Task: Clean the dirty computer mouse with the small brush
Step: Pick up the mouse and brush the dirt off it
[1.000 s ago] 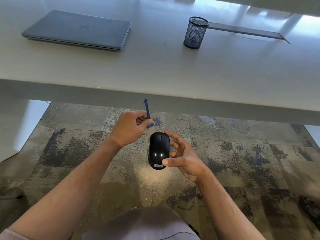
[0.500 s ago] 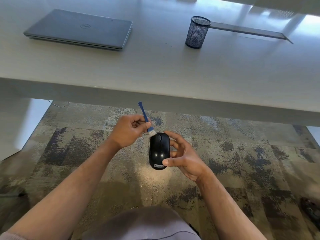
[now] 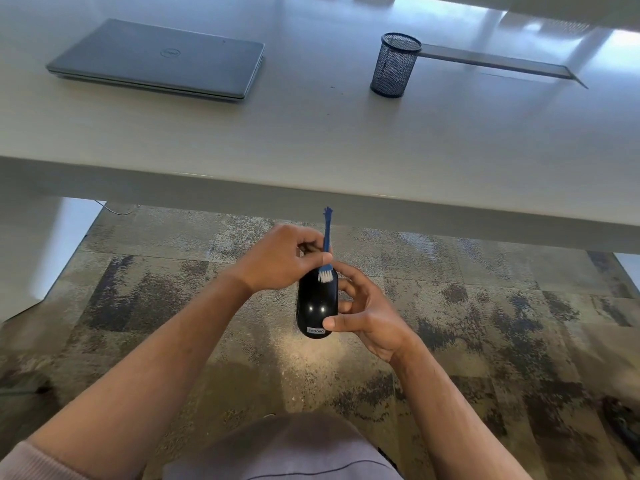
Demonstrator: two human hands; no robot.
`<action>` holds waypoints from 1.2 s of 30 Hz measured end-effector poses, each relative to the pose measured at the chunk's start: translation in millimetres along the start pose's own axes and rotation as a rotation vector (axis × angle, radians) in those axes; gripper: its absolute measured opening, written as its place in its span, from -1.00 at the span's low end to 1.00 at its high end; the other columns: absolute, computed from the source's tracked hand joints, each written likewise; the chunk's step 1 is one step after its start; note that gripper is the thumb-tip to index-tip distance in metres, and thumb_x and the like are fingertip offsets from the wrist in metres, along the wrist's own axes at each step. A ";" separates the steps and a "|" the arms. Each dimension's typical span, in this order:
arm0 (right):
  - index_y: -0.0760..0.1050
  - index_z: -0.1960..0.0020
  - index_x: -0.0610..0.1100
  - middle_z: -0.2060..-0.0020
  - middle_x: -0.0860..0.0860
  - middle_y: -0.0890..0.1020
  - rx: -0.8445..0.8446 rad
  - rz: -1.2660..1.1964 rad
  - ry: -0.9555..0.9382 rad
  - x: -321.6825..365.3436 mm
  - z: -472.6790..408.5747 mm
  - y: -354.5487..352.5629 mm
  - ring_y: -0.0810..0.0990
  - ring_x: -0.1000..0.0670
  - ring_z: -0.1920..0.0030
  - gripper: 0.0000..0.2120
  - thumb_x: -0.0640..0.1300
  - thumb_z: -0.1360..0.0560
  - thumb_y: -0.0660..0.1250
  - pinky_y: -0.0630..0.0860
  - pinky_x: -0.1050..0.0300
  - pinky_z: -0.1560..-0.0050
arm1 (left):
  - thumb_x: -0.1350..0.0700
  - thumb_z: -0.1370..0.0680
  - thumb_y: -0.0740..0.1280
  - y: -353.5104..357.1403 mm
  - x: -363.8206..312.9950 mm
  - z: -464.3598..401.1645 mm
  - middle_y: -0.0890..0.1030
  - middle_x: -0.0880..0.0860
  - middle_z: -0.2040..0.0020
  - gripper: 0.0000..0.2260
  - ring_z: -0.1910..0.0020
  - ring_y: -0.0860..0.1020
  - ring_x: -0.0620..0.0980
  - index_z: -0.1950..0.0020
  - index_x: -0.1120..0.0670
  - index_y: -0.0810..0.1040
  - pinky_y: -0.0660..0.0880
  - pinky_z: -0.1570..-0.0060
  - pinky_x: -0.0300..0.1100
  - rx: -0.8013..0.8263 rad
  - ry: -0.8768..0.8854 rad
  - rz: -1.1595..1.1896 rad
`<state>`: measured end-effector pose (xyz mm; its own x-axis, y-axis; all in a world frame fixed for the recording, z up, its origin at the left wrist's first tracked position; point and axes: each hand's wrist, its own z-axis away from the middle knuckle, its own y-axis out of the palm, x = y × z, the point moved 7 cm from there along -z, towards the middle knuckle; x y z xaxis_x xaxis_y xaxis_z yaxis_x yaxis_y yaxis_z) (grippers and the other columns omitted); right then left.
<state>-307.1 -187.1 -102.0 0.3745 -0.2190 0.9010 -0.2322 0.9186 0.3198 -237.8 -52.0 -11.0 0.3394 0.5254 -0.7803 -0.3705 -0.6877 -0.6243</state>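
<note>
Brushing under way, judged mid-task; white bristles of small brush (image 3: 326,252) set on front upper shell of computer mouse (image 3: 317,303), near button end; rear half and sides showing no brush contact; underside hidden, so cleanliness there not assessable; no dirt discernible on shell at this range; remaining strokes likely needed over rear shell and seams

Left hand (image 3: 280,259) curled, pinching thin blue handle between thumb and fingers, handle upright with forked tip on top; right hand (image 3: 363,313) cupping mouse from right side, thumb on rear edge beside label, fingers bent round far side; mouse held in air above patterned carpet (image 3: 485,323), below desk edge, touching neither

Mouse glossy black plastic, smooth elongated oval, two light glints on back; brush slender, bristle tuft short and flared; desk (image 3: 311,140) pale and matte, carrying closed grey laptop (image 3: 159,58) and dark mesh pen cup (image 3: 394,65), well apart
</note>
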 end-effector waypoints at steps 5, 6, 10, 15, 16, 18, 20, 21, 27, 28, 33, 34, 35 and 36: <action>0.40 -0.46 -0.01 -0.26 -0.12 0.62 -0.024 -0.013 0.014 -3.5 3.6 -4.5 0.67 -0.20 -0.12 -0.11 -0.49 -0.22 0.52 0.56 -0.32 -0.18 | 0.07 -0.54 0.40 -3.3 2.3 -11.4 0.66 -0.07 0.14 -0.88 0.14 0.59 -0.22 -0.02 0.07 0.66 0.42 0.15 -0.50 -0.093 -0.042 -0.097; 0.40 -0.46 -0.02 -0.26 -0.11 0.62 -0.026 -0.016 0.012 -3.5 3.8 -5.2 0.67 -0.20 -0.12 -0.11 -0.50 -0.22 0.52 0.55 -0.33 -0.19 | 0.06 -0.54 0.40 -4.2 -0.2 -12.1 0.66 -0.07 0.14 -0.87 0.14 0.59 -0.22 -0.02 0.07 0.67 0.43 0.15 -0.49 -0.108 -0.034 -0.114; 0.38 -0.47 -0.10 -0.27 -0.17 0.58 -0.020 -0.030 0.006 -3.9 2.4 -6.8 0.65 -0.27 -0.15 -0.13 -0.50 -0.24 0.53 0.50 -0.43 -0.24 | 0.06 -0.53 0.41 5.3 -21.4 -10.0 0.63 -0.13 0.18 -0.93 0.17 0.58 -0.24 0.04 0.03 0.66 0.48 0.07 -0.35 -0.015 0.035 -0.067; 0.45 -0.40 -0.15 -0.27 -0.20 0.58 -0.014 -0.030 -0.009 -1.6 2.9 -6.3 0.64 -0.31 -0.18 -0.24 -0.52 -0.27 0.51 0.54 -0.35 -0.24 | 0.05 -0.54 0.39 26.8 -32.4 -10.8 0.63 -0.11 0.18 -0.91 0.18 0.58 -0.18 0.04 0.04 0.65 0.53 0.06 -0.20 0.106 0.080 -0.140; 0.46 -0.39 -0.15 -0.24 -0.17 0.58 -0.010 -0.031 -0.012 -1.4 3.0 -5.8 0.64 -0.30 -0.17 -0.25 -0.52 -0.27 0.51 0.54 -0.35 -0.24 | 0.05 -0.55 0.38 26.7 -30.4 -12.0 0.62 -0.10 0.19 -0.91 0.19 0.57 -0.16 0.05 0.04 0.65 0.53 0.06 -0.18 0.088 0.074 -0.154; 0.48 -0.36 -0.15 -0.20 -0.12 0.60 -0.007 -0.034 -0.013 -1.2 3.2 -4.2 0.66 -0.26 -0.13 -0.28 -0.52 -0.26 0.50 0.55 -0.30 -0.22 | 0.06 -0.54 0.38 23.7 -26.3 -14.3 0.62 -0.07 0.20 -0.91 0.20 0.57 -0.14 0.07 0.07 0.64 0.53 0.09 -0.15 0.034 0.064 -0.181; 0.48 -0.36 -0.14 -0.21 -0.10 0.61 -0.013 -0.040 -0.006 -2.7 3.4 -3.7 0.67 -0.23 -0.11 -0.27 -0.52 -0.26 0.50 0.55 -0.30 -0.20 | 0.08 -0.54 0.38 17.9 -22.8 -16.8 0.58 -0.07 0.24 -0.90 0.24 0.53 -0.16 0.10 0.09 0.63 0.49 0.16 -0.19 -0.027 0.059 -0.209; 0.48 -0.37 -0.13 -0.21 -0.09 0.62 -0.016 -0.041 -0.003 -3.4 3.7 -3.6 0.67 -0.23 -0.11 -0.25 -0.52 -0.25 0.50 0.55 -0.31 -0.20 | 0.08 -0.55 0.38 14.4 -21.6 -17.4 0.55 -0.09 0.27 -0.89 0.27 0.50 -0.20 0.11 0.09 0.63 0.44 0.20 -0.23 -0.056 0.059 -0.230; 0.45 -0.43 -0.13 -0.27 -0.13 0.60 -0.041 -0.048 -0.001 -5.9 3.4 -7.9 0.63 -0.30 -0.17 -0.19 -0.51 -0.23 0.51 0.49 -0.42 -0.25 | 0.05 -0.53 0.40 -0.9 -20.0 -11.0 0.61 -0.10 0.24 -0.89 0.26 0.56 -0.21 0.06 0.07 0.66 0.47 0.18 -0.38 -0.125 0.040 -0.135; 0.44 -0.43 -0.13 -0.27 -0.14 0.59 -0.042 -0.054 0.000 -5.8 3.0 -8.8 0.63 -0.31 -0.19 -0.19 -0.51 -0.23 0.51 0.50 -0.42 -0.25 | 0.04 -0.53 0.41 1.4 -21.2 -8.3 0.62 -0.10 0.24 -0.89 0.27 0.56 -0.20 0.07 0.06 0.66 0.47 0.19 -0.38 -0.063 0.052 -0.081; 0.48 -0.39 -0.10 -0.21 -0.06 0.63 -0.055 -0.083 -0.001 -2.9 2.4 -9.7 0.64 -0.25 -0.20 -0.22 -0.50 -0.23 0.51 0.57 -0.28 -0.21 | 0.08 -0.52 0.42 16.0 -17.2 4.8 0.66 -0.04 0.17 -0.89 0.19 0.61 -0.11 0.02 0.07 0.67 0.55 0.10 -0.26 0.194 0.061 0.037; 0.48 -0.39 -0.09 -0.22 -0.07 0.62 -0.054 -0.081 -0.002 -2.7 2.3 -9.2 0.64 -0.25 -0.19 -0.22 -0.50 -0.23 0.51 0.56 -0.30 -0.22 | 0.08 -0.52 0.42 14.3 -13.6 5.0 0.66 -0.05 0.17 -0.90 0.18 0.61 -0.12 0.02 0.07 0.67 0.55 0.09 -0.25 0.165 0.049 0.029; 0.49 -0.39 -0.09 -0.24 -0.09 0.61 -0.054 -0.078 -0.002 -3.0 2.1 -8.6 0.64 -0.25 -0.19 -0.22 -0.50 -0.23 0.51 0.54 -0.33 -0.23 | 0.08 -0.53 0.42 11.1 -10.0 4.2 0.66 -0.07 0.17 -0.91 0.18 0.61 -0.13 0.02 0.07 0.67 0.54 0.08 -0.23 0.121 0.037 0.018; 0.48 -0.40 -0.09 -0.26 -0.11 0.60 -0.056 -0.074 -0.001 -3.6 2.0 -8.4 0.64 -0.26 -0.18 -0.21 -0.50 -0.23 0.52 0.53 -0.37 -0.24 | 0.08 -0.53 0.42 7.2 -6.9 3.0 0.66 -0.07 0.18 -0.91 0.19 0.60 -0.14 0.03 0.07 0.67 0.54 0.08 -0.22 0.073 0.027 -0.001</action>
<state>-308.3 -194.7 -107.3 0.3876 -0.2870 0.8760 -0.1536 0.9169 0.3684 -245.4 -59.1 -10.3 0.3630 0.5118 -0.7786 -0.4315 -0.6483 -0.6273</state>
